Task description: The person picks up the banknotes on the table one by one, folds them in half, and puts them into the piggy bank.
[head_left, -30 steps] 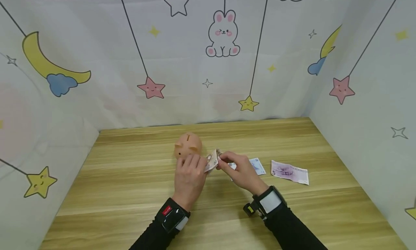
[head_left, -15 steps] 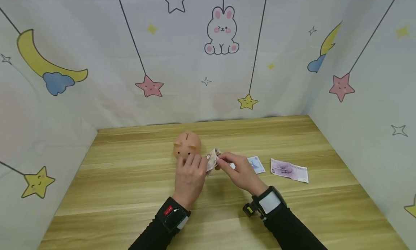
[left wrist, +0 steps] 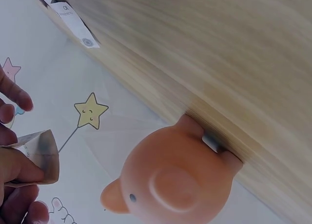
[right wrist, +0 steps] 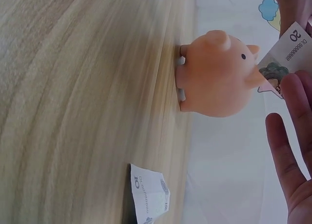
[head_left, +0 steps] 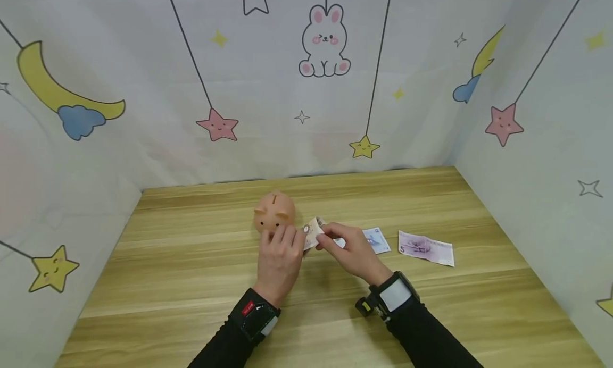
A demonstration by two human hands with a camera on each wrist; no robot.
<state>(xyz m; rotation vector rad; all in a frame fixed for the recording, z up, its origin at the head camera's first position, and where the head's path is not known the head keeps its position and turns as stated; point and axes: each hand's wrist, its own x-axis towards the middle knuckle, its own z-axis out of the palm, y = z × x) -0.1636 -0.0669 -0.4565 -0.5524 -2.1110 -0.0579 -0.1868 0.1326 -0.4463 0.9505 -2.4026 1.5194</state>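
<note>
Just in front of a peach-coloured piggy bank [head_left: 275, 211], both hands hold one beige banknote [head_left: 312, 234] above the table. My left hand [head_left: 279, 261] pinches its left end. At the other end, the thumb and fingers of my right hand [head_left: 353, 252] grip it. The left wrist view shows the banknote [left wrist: 41, 158] bent over, with a thumb pressed against it. A printed 20 is readable on the banknote [right wrist: 290, 50] in the right wrist view. The slot on top of the piggy bank shows in the head view, and the left fingers cover part of its snout.
A blue banknote [head_left: 377, 241] lies partly behind the right hand; its printed 10 shows in the right wrist view. Farther right is a purple banknote [head_left: 426, 248], flat on the wooden table [head_left: 191, 283]. Cartoon-printed white cloth [head_left: 268, 160] hangs along the back and sides.
The head view has tilted slightly down. Both hands stay on the beige banknote with only small finger movements at its right end; piggy bank and other banknotes lie as before.
</note>
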